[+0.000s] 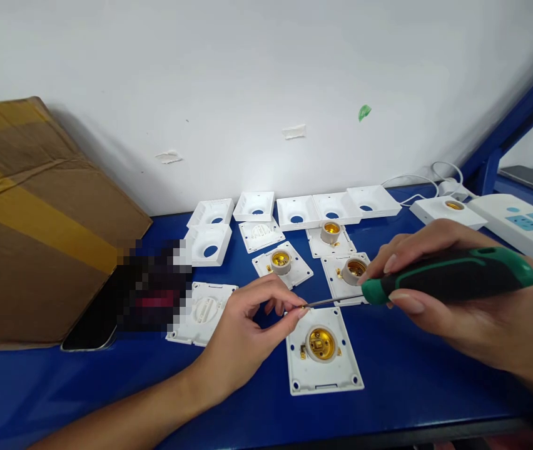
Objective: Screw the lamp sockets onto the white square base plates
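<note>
Surface: blue table (411,375), set flush against a plain white wall (248,75). A blue frame post stands at far right. A flattened cardboard box (36,206) leans at left, with a dark phone (92,334) lying at its foot. A white power strip (524,228) lies at right. A row of empty white back boxes (336,206) runs along the wall, with several plates carrying brass lamp sockets in front of it.

Screwdriver (454,275): black handle with green ends and a thin steel shaft. It is held roughly level above the table, tip pointing left, just above the nearest lamp-holder plate (323,347) and not touching it.

Right hand (473,312): grip wrapped closed around the handle.

Left hand (243,331): thumb and forefinger pressed together on the shaft tip. Anything pinched there is too small to identify.
</note>
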Available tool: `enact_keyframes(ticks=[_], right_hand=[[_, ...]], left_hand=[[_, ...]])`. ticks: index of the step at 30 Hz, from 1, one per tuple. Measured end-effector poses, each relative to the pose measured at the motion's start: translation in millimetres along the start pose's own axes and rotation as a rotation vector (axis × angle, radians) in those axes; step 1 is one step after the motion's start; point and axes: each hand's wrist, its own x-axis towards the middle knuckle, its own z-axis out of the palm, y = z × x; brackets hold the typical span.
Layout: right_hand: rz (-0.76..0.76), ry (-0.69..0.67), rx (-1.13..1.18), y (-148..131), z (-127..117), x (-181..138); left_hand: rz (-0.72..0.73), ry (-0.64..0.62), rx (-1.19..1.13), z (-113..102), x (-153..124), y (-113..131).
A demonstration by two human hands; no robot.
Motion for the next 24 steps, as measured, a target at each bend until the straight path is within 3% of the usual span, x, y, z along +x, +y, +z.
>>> enact_keyframes(ticks=[9, 24], right_hand=[[0.036, -0.011, 0.019, 2.3, -0.5, 1.3], [0.036, 0.039, 0.064, -0.4, -2.9, 3.6]], left_hand=[[0.045, 0.011, 0.042, 1.2, -1.8, 0.3], [-0.015, 0.0, 0.015, 1.2, 0.2, 3.0]])
